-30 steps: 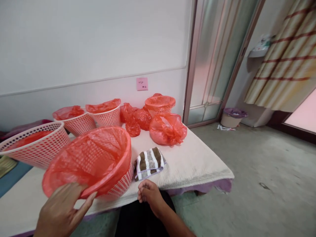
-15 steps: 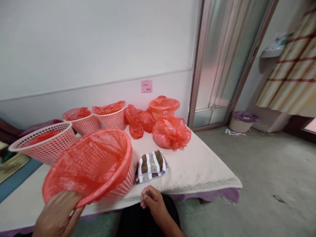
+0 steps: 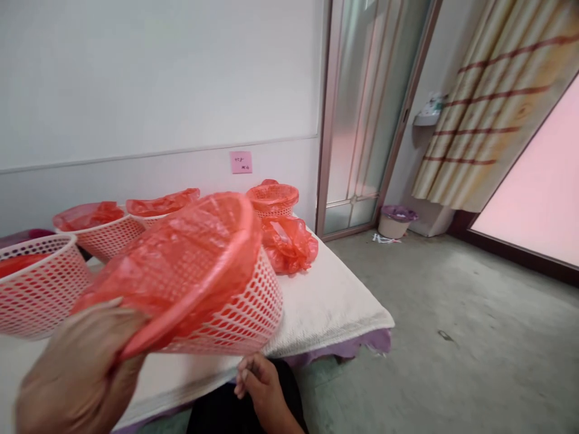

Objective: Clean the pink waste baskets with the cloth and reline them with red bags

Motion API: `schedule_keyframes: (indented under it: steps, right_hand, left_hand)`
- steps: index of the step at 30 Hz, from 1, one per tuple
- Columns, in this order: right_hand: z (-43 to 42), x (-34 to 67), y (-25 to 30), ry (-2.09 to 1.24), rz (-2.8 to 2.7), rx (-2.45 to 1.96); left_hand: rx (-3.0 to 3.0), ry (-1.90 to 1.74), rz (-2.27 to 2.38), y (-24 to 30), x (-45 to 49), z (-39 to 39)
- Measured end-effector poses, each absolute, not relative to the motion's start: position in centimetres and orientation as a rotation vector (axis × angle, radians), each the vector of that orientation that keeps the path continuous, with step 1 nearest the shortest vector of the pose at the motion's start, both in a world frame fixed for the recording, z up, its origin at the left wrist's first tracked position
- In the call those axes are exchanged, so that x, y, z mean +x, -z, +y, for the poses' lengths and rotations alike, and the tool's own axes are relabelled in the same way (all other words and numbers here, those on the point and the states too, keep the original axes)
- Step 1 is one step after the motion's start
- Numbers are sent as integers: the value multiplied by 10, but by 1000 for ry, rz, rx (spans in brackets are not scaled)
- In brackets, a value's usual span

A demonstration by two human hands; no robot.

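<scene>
My left hand (image 3: 85, 361) grips the near rim of a white mesh basket (image 3: 244, 301). A red plastic bag (image 3: 181, 253) lines this basket and folds over its rim. The basket leans, its mouth turned toward the left and its lower right side facing me. Just beneath it, over my lap, my right hand (image 3: 257, 377) is closed with its fingers curled, and nothing shows in it. The striped cloth cannot be seen now, with the basket covering where it lay.
On the white-covered table (image 3: 335, 307) are another basket (image 3: 40, 295) at left, two bag-lined baskets (image 3: 108, 238) (image 3: 154, 220) behind, a small lined basket (image 3: 274, 205) and a bunched red bag (image 3: 292, 244). A bin (image 3: 395, 223) stands on the floor by the sliding door (image 3: 357, 120).
My left hand has lifted and tilted the lined basket, moving it to the right over the striped cloth. The view has turned right. My right hand stays closed near my lap.
</scene>
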State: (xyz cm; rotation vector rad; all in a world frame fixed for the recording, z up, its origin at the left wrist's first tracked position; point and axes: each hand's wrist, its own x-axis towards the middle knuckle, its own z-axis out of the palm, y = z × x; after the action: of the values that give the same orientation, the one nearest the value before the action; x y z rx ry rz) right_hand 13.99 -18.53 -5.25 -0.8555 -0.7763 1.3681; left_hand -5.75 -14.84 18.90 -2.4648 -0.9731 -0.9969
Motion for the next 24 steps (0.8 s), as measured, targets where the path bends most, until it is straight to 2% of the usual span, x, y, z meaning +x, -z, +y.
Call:
schedule_keyframes:
  steps: [3, 7, 15, 24]
  right_hand:
    - [-197, 161, 52, -1343, -653, -863]
    - [-216, 213, 46, -1053, -571, -1018]
    - [-225, 300, 58, -589, -569, -1430]
    - [-177, 328, 68, -560, -646, -1468]
  left_hand:
    - [-2387, 1127, -700, -191, 10, -139]
    - [-2475, 1159, -434, -173, 86, -129]
    - [-2611, 1034, -402, -123, 176, -140]
    - [-2617, 936, -532, -128, 220, -121]
